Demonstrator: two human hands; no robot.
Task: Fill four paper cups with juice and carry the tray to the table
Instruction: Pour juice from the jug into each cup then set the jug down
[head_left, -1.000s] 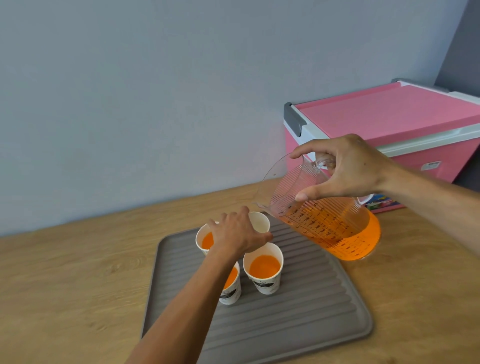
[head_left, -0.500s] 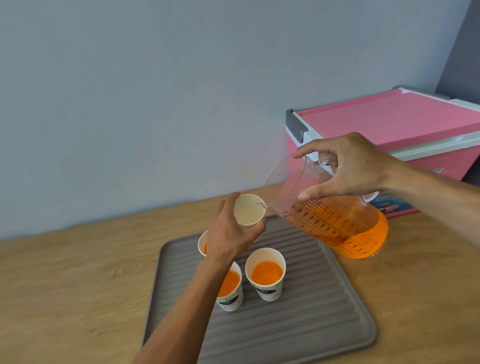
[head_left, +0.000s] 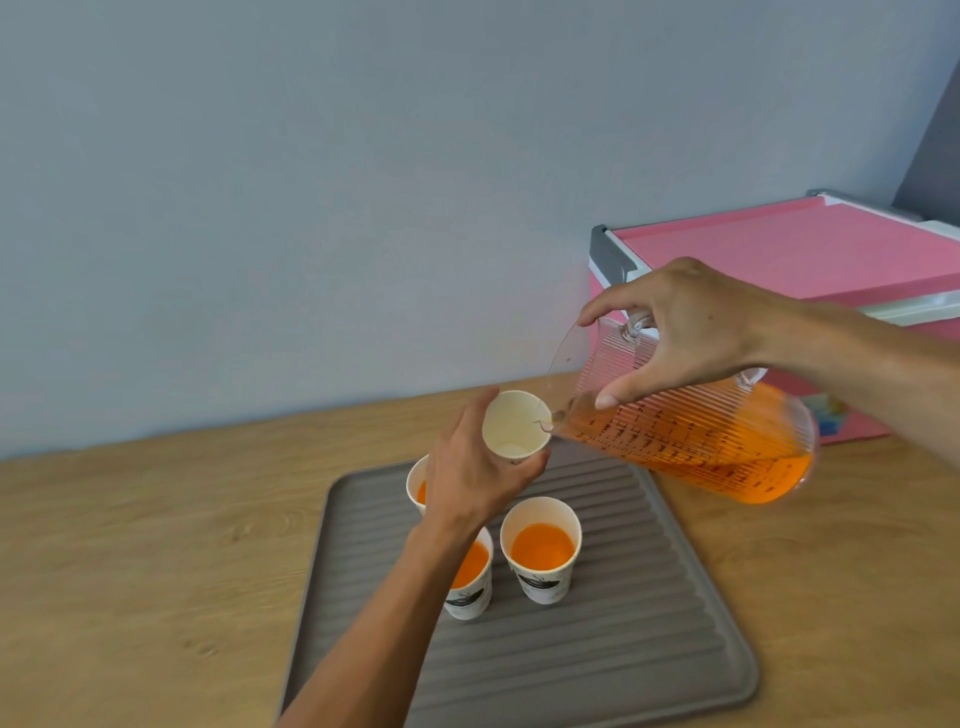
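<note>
My left hand (head_left: 475, 475) holds an empty white paper cup (head_left: 514, 428) tilted above the grey ribbed tray (head_left: 597, 649). My right hand (head_left: 685, 327) grips a clear ribbed measuring jug (head_left: 691, 431) of orange juice, tipped so its spout touches the cup's rim. Juice has reached the spout; the cup's bottom looks dry. Three cups with juice stand on the tray: one at the front right (head_left: 541, 548), one at the front left (head_left: 470, 582) partly under my forearm, and one behind (head_left: 417, 483) mostly hidden by my hand.
The tray lies on a wooden counter (head_left: 130, 545) against a pale blue wall. A pink cooler box (head_left: 789, 260) with a grey handle stands at the back right, just behind the jug.
My left hand has lifted the empty cup off the tray and up to the jug's spout. The jug has tipped further, and juice has run to the spout.
</note>
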